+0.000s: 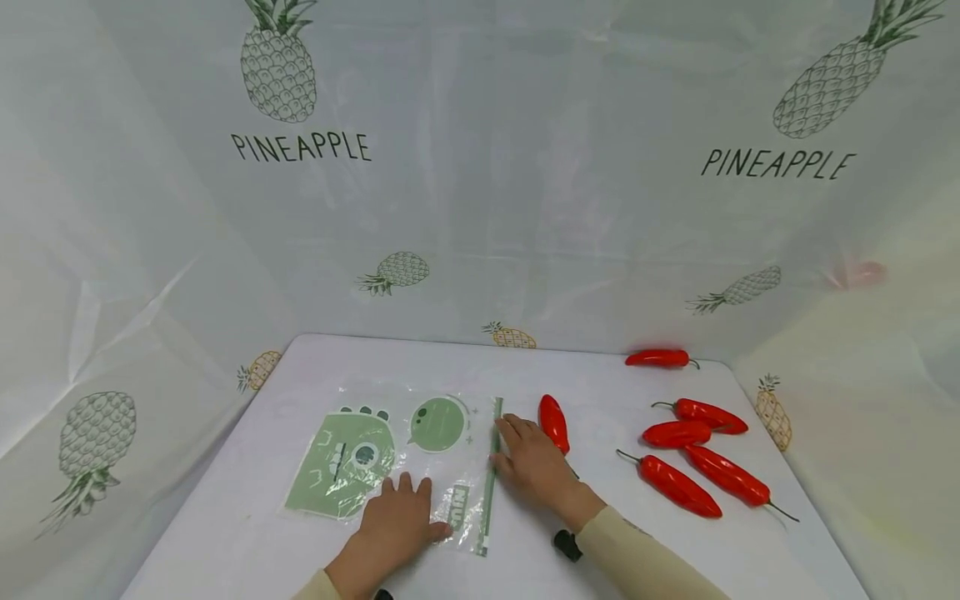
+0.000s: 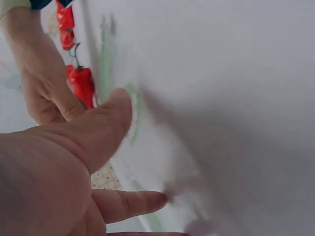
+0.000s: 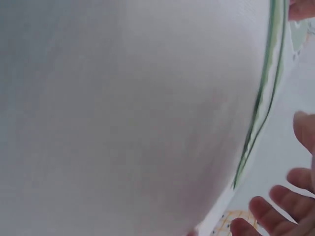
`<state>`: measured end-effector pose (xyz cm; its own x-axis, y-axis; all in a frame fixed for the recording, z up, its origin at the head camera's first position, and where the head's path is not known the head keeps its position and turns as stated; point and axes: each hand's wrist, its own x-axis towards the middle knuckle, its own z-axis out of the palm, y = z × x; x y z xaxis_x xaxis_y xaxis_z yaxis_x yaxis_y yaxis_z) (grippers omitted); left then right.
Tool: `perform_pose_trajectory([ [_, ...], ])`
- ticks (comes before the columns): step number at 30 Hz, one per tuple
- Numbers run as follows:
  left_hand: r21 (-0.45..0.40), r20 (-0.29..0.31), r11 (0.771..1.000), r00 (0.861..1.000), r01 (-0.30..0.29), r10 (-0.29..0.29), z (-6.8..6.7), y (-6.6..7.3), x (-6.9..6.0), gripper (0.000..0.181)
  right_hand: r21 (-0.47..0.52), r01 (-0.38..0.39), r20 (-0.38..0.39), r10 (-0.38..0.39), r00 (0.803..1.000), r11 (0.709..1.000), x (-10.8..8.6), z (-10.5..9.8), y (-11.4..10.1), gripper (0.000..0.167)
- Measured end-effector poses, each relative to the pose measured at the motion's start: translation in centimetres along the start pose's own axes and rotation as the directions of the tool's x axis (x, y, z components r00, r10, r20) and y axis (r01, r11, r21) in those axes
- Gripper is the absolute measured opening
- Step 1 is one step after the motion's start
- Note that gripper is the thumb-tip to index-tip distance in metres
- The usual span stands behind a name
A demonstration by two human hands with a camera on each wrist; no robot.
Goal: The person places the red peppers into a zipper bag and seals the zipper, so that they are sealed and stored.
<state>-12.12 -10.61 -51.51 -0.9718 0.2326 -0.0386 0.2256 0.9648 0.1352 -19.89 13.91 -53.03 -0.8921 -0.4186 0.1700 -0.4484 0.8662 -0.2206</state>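
Note:
A clear zip bag [image 1: 442, 467] with green cartoon prints lies flat on the table. Its green zip strip [image 1: 489, 500] runs along the right side. My left hand [image 1: 399, 527] rests on the bag's lower part with fingers spread; in the left wrist view the left thumb and fingers [image 2: 130, 204] look extended. At the strip's upper half is my right hand [image 1: 536, 462], its fingertips touching the strip or just beside it. The right wrist view shows the right fingers [image 3: 280, 209] apart, nothing held between them, near the strip [image 3: 266, 83]. A red chili pepper [image 1: 553, 423] lies just behind the right hand.
Several more red chili peppers lie at the table's right, including one with a curved stem [image 1: 678, 486] and one at the back edge [image 1: 658, 358]. White pineapple-print sheeting [image 1: 480, 183] hangs behind and along both sides of the white table [image 1: 247, 533].

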Motion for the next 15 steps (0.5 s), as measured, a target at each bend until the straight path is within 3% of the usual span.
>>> perform_pose_trajectory([
  [4,-0.04,-0.032,0.999,0.999,-0.015,0.013,-0.7,0.4,0.7,0.065,0.054,-0.034,-0.142,0.042,0.989,0.998,-0.1,-1.0,0.8,0.062],
  [8,-0.09,-0.049,0.995,0.998,-0.046,0.041,-1.5,1.1,1.6,0.06,0.127,-0.098,-0.252,0.128,0.959,0.987,0.1,-1.8,2.3,0.06],
  [11,-0.137,-0.048,0.989,0.997,-0.063,0.057,-1.6,1.5,2.4,0.063,0.225,-0.192,-0.23,0.244,0.942,0.955,0.3,-2.3,3.6,0.062],
  [15,-0.204,-0.017,0.976,0.997,-0.071,0.069,-1.6,2.0,3.3,0.069,0.353,-0.357,-0.078,0.408,0.91,0.865,0.4,-2.9,5.2,0.066],
])
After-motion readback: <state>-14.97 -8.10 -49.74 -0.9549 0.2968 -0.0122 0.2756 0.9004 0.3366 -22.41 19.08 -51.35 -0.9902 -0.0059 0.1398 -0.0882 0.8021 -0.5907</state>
